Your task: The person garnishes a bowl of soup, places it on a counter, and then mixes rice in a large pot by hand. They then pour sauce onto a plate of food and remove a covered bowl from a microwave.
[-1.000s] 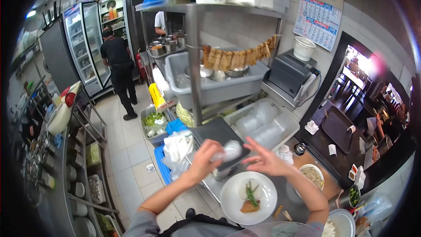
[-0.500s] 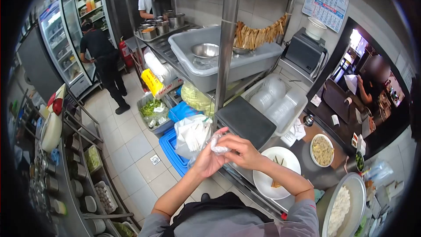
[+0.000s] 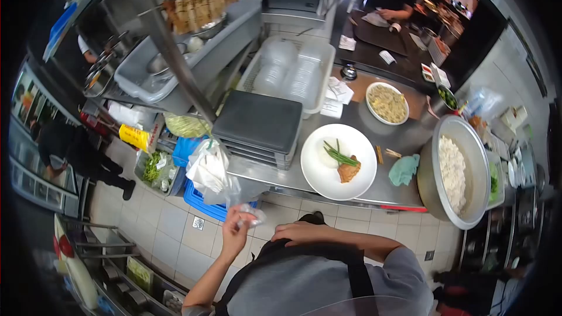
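My left hand [image 3: 234, 231] is closed around crumpled clear plastic [image 3: 254, 216], just below a hanging plastic bag with white papers [image 3: 209, 167]. Across the front of my waist, my right hand [image 3: 300, 232] lies against the black apron, its fingers fairly flat and partly hidden. In front of me on the steel counter [image 3: 275, 177] is a white plate [image 3: 313, 178]. It carries a pale white mound, green beans [image 3: 338, 153] and a browned piece of food [image 3: 349, 169]. Right of the plate lies a crumpled green cloth [image 3: 404, 169].
A large metal pot of rice [image 3: 436, 178] stands at the counter's right. Stacked black trays [image 3: 257, 120], a basket of clear containers [image 3: 325, 82] and a bowl of food [image 3: 374, 118] are farther back. One person stands beyond the serving window; another bends by the fridge [image 3: 35, 155].
My view has swung right toward the plate. My hands have separated: the left keeps the plastic and has moved lower, while the right has dropped to my waist.
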